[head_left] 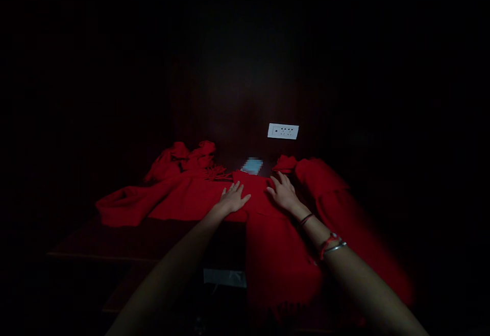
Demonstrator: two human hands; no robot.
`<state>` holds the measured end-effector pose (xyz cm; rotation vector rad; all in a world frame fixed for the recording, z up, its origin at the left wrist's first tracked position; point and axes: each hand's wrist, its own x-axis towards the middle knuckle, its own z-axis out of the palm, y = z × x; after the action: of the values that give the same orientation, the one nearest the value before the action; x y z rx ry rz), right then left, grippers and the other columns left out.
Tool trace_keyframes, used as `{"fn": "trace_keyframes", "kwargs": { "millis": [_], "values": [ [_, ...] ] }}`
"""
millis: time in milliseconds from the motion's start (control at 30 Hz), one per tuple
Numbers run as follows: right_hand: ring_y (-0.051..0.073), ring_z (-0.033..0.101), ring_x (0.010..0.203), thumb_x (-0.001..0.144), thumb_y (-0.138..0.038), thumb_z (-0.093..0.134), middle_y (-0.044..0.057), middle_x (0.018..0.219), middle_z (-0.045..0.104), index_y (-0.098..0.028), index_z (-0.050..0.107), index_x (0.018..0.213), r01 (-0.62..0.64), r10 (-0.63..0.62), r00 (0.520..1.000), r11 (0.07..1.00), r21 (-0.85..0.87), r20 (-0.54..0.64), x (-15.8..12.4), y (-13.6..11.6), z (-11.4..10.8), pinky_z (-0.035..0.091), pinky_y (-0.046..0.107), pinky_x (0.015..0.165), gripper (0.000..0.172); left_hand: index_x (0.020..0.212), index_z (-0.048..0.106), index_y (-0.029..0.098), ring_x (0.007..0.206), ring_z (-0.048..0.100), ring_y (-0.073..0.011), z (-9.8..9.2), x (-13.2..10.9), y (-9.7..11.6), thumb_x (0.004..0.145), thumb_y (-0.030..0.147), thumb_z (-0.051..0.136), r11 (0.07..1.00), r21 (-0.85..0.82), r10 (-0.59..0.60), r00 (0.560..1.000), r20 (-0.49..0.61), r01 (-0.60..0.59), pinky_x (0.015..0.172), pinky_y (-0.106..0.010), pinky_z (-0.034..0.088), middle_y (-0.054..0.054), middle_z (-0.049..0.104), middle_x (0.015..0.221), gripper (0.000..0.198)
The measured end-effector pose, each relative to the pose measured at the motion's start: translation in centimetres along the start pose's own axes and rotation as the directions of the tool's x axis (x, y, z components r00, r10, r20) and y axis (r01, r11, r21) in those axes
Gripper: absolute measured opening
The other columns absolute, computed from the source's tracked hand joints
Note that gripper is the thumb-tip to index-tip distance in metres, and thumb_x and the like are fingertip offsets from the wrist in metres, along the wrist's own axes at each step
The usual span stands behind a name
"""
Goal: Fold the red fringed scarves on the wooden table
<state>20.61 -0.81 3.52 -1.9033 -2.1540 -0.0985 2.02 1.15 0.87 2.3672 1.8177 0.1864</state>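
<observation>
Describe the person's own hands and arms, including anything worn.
Both forearms show no sleeves. The right wrist has a thin dark band, then, farther up, a red bracelet and a silvery bangle. The left wrist is bare; any ring on the left hand is unclear.

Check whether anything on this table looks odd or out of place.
The red bundle at back left on the table looks untidy: it is crumpled, while the red cloth under the left hand and right hand lies fairly flat. No spill shows, though much is dark.
</observation>
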Motion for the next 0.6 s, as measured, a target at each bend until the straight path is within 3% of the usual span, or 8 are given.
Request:
{"fn": "trace_keyframes", "kwargs": {
  "millis": [100,267,333,433,600],
  "values": [
    [0.024,0.009,0.124,0.08,-0.054,0.019,0.008,0.137,0.015,-0.023,0.02,0.13,0.165,-0.163,0.974,0.986,-0.004,0.156,-0.1,-1.1,1.4,0.013,0.046,0.096,0.059,0.132,0.013,0.017,0.124,0.005,-0.0252,-0.3,-0.2,-0.1,0.075,0.061,0.01,0.999,0.026,-0.036,0.996,0.081,0.034,0.098,-0.045,0.012,-0.004,0.004,0.137,0.072],
    [0.022,0.007,0.124,0.078,-0.058,0.009,0.007,0.138,0.011,-0.024,0.013,0.131,0.167,-0.156,0.93,0.986,-0.005,0.334,-0.1,-1.3,2.2,0.007,0.043,0.098,0.063,0.132,0.013,0.018,0.124,0.004,-0.0267,-0.4,-0.5,0.0,0.075,0.061,0.012,0.997,0.045,-0.059,0.995,0.081,0.055,0.098,-0.045,0.011,-0.003,0.001,0.138,0.071],
    [0.023,0.004,0.124,0.077,-0.06,0.01,0.007,0.138,0.008,-0.024,0.013,0.131,0.162,-0.152,0.926,0.987,-0.002,0.345,-0.2,-1.3,1.7,0.006,0.045,0.097,0.066,0.131,0.013,0.018,0.124,0.003,-0.0263,-0.4,-0.8,0.0,0.077,0.057,0.012,0.998,0.039,-0.042,0.999,0.011,0.042,0.098,-0.046,0.013,-0.003,-0.001,0.138,0.067],
    [0.024,0.0,0.125,0.075,-0.063,0.009,0.004,0.138,0.005,-0.025,0.011,0.132,0.218,-0.216,0.943,0.976,0.018,0.252,-0.7,-1.5,1.2,0.003,0.048,0.097,0.068,0.132,0.008,0.023,0.125,-0.001,-0.0234,-0.5,-1.1,-0.2,0.082,0.049,0.012,0.998,0.033,0.049,0.993,-0.11,-0.046,0.097,-0.046,0.014,0.0,-0.004,0.138,0.056],
    [0.022,0.007,0.125,0.075,-0.062,0.007,0.002,0.138,0.011,-0.028,0.013,0.131,0.289,-0.285,0.912,0.957,0.033,0.294,-1.7,-1.4,1.9,0.006,0.046,0.097,0.065,0.131,0.009,0.03,0.124,0.004,-0.0266,-0.4,-1.1,-0.4,0.082,0.048,0.009,0.999,0.033,0.031,0.994,0.105,-0.035,0.096,-0.049,0.012,0.003,0.003,0.138,0.052]
  ]
}}
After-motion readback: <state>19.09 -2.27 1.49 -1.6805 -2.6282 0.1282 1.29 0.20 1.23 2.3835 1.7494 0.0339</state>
